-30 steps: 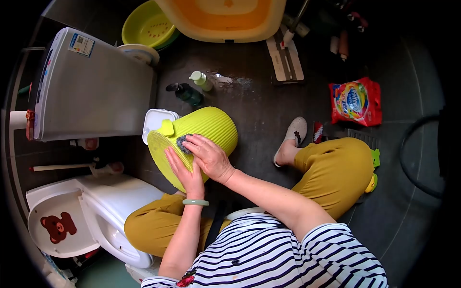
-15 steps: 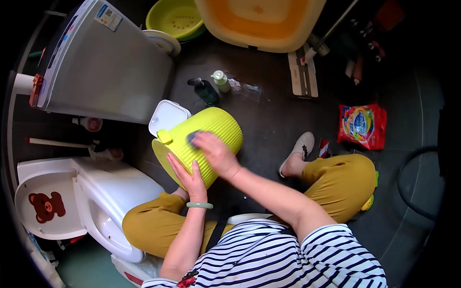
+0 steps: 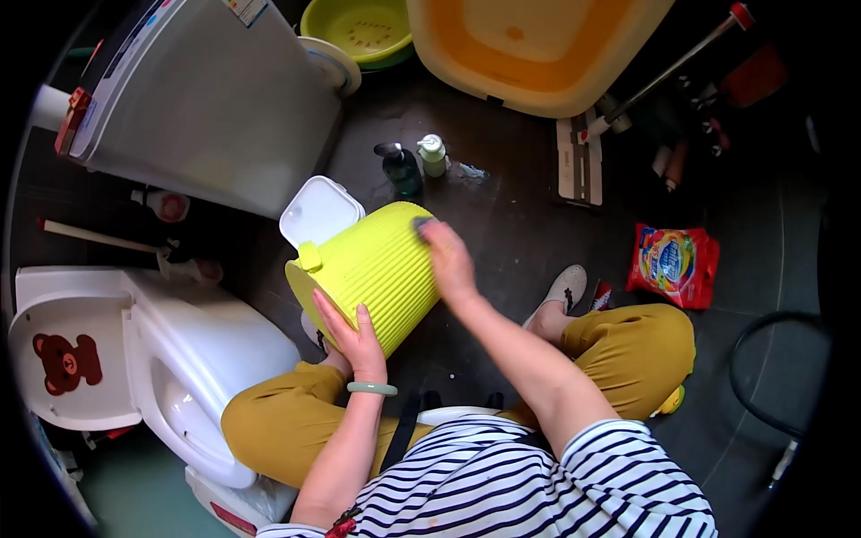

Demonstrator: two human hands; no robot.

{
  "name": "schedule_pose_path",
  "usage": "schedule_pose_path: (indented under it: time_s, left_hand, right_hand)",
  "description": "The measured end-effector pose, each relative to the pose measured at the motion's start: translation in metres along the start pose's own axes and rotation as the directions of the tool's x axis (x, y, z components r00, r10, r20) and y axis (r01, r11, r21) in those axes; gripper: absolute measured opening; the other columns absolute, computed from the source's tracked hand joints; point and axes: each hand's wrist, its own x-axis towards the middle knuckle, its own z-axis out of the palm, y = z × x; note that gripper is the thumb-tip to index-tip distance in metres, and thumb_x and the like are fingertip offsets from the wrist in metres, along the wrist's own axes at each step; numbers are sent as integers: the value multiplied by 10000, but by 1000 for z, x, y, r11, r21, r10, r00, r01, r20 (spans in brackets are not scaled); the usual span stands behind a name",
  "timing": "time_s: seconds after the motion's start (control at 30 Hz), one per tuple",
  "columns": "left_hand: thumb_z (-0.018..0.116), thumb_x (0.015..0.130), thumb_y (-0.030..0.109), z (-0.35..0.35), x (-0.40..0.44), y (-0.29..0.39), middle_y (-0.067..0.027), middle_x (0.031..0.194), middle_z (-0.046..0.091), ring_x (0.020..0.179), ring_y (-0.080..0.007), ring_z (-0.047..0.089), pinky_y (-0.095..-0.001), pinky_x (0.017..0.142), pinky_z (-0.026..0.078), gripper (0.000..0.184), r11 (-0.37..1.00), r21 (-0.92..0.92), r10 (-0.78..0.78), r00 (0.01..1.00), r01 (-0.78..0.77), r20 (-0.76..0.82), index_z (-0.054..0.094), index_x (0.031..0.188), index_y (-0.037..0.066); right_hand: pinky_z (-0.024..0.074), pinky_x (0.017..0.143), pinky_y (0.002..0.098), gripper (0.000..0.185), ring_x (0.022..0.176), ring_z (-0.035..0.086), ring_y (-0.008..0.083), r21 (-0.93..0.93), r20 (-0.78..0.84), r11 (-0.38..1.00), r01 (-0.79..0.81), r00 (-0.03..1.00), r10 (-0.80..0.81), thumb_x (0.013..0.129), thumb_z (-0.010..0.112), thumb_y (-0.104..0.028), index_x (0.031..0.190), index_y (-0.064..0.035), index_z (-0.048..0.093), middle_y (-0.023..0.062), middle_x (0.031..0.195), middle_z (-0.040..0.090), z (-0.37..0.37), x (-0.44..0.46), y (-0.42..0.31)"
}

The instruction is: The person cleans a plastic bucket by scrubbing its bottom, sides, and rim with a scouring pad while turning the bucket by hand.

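A lime-green ribbed bin (image 3: 381,278) lies tilted on its side in front of me, between my knees. My left hand (image 3: 357,342) steadies it near the left end, with the thumb on the ribs and the fingers along the flat end. At the bin's far right edge, my right hand (image 3: 452,264) presses a small dark grey scrubbing pad (image 3: 420,226) to the ribbed side; most of the pad is hidden by the fingers. Just behind the bin is a white plastic container (image 3: 318,211).
Two pump bottles, one dark (image 3: 401,170) and one pale green (image 3: 433,156), stand beyond the bin. A white toilet (image 3: 202,336) and a grey appliance (image 3: 215,108) are on the left. To the right are a red packet (image 3: 671,262) and a flat mop (image 3: 579,161).
My right hand has slid the pad along the ribs toward the bin's far right end. My left hand keeps its hold, and the camera view has shifted slightly.
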Motion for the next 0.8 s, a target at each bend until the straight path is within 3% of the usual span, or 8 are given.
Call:
schedule_pose_path:
  time_s: [0.03, 0.1, 0.2, 0.3, 0.43, 0.6, 0.7, 0.8]
  left_hand:
    - [503, 912, 219, -1, 1, 1, -176, 1484, 182, 1357, -291, 213, -368, 1098, 172, 676, 1000, -3, -1, 1000, 1, -6, 129, 1442, 28]
    - [489, 918, 223, 1, 4, 3, -173, 1485, 184, 1357, -285, 215, -363, 1097, 175, 667, 1000, 29, 12, 1000, -12, -15, 126, 1443, 30]
    - [470, 931, 249, 5, 0, -2, -172, 1481, 197, 1354, -283, 222, -360, 1096, 176, 650, 999, 41, 22, 999, -21, -36, 134, 1440, 25]
    - [410, 958, 344, 3, 4, -5, -172, 1486, 181, 1364, -277, 200, -356, 1097, 171, 642, 998, -8, 59, 998, -59, -25, 136, 1438, 19]
    - [361, 970, 357, 4, 7, 7, -170, 1486, 176, 1370, -279, 180, -354, 1104, 142, 613, 1000, -3, 2, 1000, -2, -5, 151, 1435, 16]
    - [346, 961, 385, 9, 11, 9, -210, 1477, 173, 1378, -323, 143, -384, 1115, 112, 638, 999, 45, 17, 1000, -16, -24, 162, 1422, -17]
    - [383, 955, 331, 4, 13, 4, -205, 1478, 175, 1379, -311, 146, -377, 1115, 113, 623, 986, -168, -4, 1000, 2, -15, 161, 1423, -15]
    - [435, 937, 221, 1, 14, 14, -204, 1479, 171, 1375, -311, 156, -376, 1115, 124, 608, 999, -28, -30, 999, 29, -26, 154, 1425, -9]
  right_hand:
    - [429, 934, 378, 212, 1059, 541, 334, 55, -24, 992, -111, 993, 112, 836, 451, -37, 980, 4, 602, 178, 1071, 596, -4, 9, 10]
    - [411, 966, 372, 247, 1107, 523, 326, -96, 4, 995, 27, 1000, -27, 833, 462, -36, 1036, -3, 600, 177, 1145, 573, 3, 1, 10]
    - [378, 1015, 380, 335, 1173, 494, 306, 29, 140, 979, 203, 969, -205, 811, 482, -10, 1130, -21, 582, 169, 1224, 543, 5, -43, -78]
    - [385, 1005, 397, 324, 1154, 507, 301, 18, 160, 973, 232, 960, -231, 805, 480, 6, 1110, -17, 586, 167, 1177, 568, 0, -38, -70]
    - [400, 982, 402, 266, 1107, 522, 343, -73, -78, 996, -60, 995, 54, 869, 452, -27, 1093, -1, 594, 177, 1149, 576, 2, 2, 16]
    - [384, 1000, 400, 301, 1152, 504, 332, 38, 101, 979, 199, 974, -202, 845, 470, -29, 1122, -1, 583, 186, 1216, 539, -3, -53, -92]
    - [374, 1010, 399, 310, 1158, 503, 322, 71, 166, 969, 238, 955, -247, 837, 466, -26, 1125, 21, 572, 186, 1195, 552, -7, -47, -74]
    - [363, 1019, 395, 326, 1176, 478, 345, -66, -3, 998, 9, 1000, -9, 856, 435, -17, 1156, 17, 559, 199, 1220, 536, 1, -21, -8]
